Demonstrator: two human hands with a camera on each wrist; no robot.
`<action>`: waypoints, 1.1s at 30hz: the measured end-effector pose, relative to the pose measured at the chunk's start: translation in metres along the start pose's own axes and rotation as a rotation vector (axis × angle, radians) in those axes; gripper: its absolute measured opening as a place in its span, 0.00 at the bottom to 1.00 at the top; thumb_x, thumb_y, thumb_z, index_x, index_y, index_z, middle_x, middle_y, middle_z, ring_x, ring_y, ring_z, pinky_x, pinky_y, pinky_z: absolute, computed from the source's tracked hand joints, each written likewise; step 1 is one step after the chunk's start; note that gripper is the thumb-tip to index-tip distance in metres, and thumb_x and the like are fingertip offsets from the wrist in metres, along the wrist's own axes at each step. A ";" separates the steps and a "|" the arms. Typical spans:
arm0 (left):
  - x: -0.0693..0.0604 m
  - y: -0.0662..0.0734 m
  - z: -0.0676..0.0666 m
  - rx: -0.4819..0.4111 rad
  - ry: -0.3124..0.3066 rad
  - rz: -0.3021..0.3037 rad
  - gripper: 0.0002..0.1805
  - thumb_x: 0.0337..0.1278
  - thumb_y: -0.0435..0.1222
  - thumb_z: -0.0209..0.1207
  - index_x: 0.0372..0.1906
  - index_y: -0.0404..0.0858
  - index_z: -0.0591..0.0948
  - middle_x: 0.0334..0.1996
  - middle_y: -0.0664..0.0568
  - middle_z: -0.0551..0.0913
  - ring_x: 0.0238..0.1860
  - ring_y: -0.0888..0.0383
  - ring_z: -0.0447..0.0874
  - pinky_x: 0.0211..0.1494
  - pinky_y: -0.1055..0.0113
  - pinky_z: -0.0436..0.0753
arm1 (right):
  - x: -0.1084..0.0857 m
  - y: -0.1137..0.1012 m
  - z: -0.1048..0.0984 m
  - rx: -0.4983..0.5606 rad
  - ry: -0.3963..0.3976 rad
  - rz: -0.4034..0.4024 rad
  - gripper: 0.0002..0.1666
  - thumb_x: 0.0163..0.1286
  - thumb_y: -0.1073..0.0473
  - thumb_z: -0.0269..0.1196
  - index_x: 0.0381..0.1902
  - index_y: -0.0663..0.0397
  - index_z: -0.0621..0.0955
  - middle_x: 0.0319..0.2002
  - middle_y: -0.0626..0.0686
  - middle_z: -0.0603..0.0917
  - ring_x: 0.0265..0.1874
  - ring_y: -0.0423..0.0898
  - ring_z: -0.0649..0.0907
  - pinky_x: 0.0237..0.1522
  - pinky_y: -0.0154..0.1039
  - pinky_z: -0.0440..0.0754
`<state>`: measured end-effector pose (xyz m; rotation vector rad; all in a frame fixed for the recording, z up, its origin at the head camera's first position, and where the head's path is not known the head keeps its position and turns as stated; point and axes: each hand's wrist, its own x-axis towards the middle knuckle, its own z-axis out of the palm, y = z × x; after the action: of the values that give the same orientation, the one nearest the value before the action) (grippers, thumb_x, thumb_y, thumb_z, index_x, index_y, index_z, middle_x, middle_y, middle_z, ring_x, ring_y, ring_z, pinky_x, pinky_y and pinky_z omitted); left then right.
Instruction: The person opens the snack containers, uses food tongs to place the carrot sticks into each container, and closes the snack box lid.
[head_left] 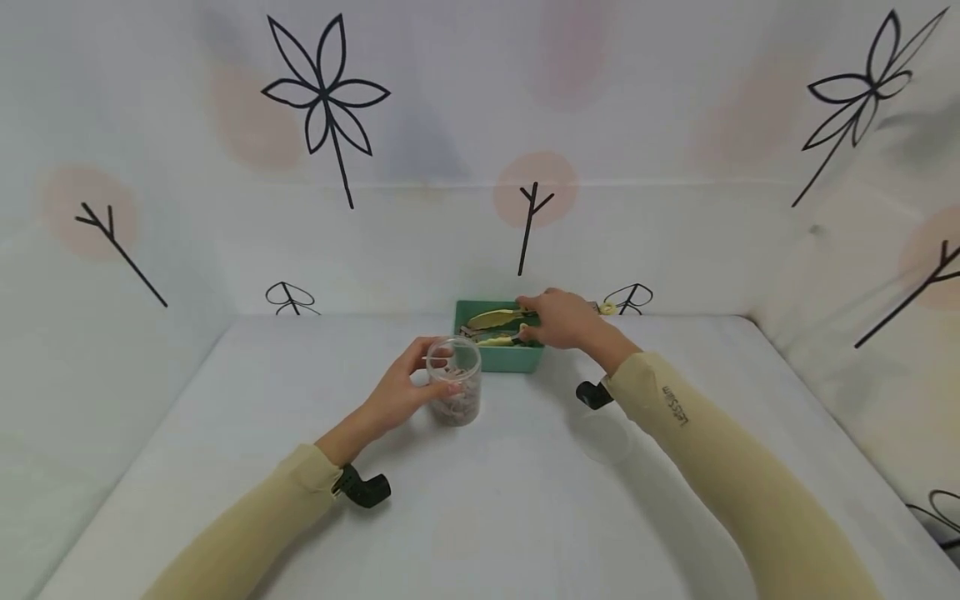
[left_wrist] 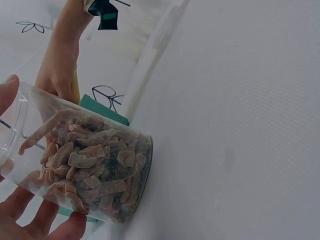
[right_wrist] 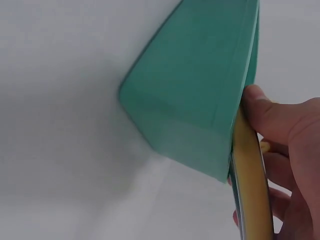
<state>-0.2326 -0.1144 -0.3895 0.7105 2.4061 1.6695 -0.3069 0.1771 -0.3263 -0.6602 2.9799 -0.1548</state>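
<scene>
My left hand is wrapped around a clear plastic jar standing on the table. The jar has no lid on, and brownish dried strips fill much of it. Behind the jar sits a green box with yellow-and-metal tongs lying in it. My right hand reaches over the box's right end and grips the tongs. In the right wrist view, the thumb and fingers are around their yellow handle, which sticks out past the rim. Part of the tongs is hidden by this hand.
A round transparent lid lies flat on the white table, below the right forearm. White cloth walls with plant drawings stand at the back and both sides. Each wrist carries a small black camera.
</scene>
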 end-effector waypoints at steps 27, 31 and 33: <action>0.000 -0.004 0.002 -0.003 0.004 0.022 0.34 0.60 0.39 0.69 0.69 0.47 0.67 0.66 0.44 0.72 0.65 0.43 0.69 0.61 0.39 0.71 | 0.002 0.010 0.012 0.200 0.196 -0.081 0.18 0.72 0.58 0.64 0.57 0.56 0.83 0.47 0.55 0.87 0.38 0.49 0.82 0.40 0.46 0.80; 0.000 -0.003 0.003 -0.010 -0.003 0.026 0.34 0.60 0.38 0.68 0.69 0.46 0.67 0.66 0.44 0.72 0.66 0.42 0.68 0.61 0.40 0.72 | -0.003 0.017 0.008 0.255 0.220 -0.061 0.18 0.72 0.58 0.64 0.58 0.57 0.83 0.49 0.57 0.87 0.43 0.51 0.84 0.44 0.48 0.81; 0.000 -0.003 0.003 -0.010 -0.004 0.034 0.34 0.60 0.38 0.68 0.69 0.46 0.67 0.66 0.44 0.72 0.66 0.41 0.68 0.61 0.40 0.71 | -0.006 0.019 0.003 0.287 0.228 -0.051 0.19 0.72 0.59 0.64 0.58 0.58 0.83 0.49 0.58 0.86 0.46 0.52 0.84 0.46 0.50 0.81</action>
<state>-0.2328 -0.1127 -0.3932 0.7572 2.3943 1.6900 -0.3092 0.1966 -0.3313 -0.7245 3.0602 -0.6903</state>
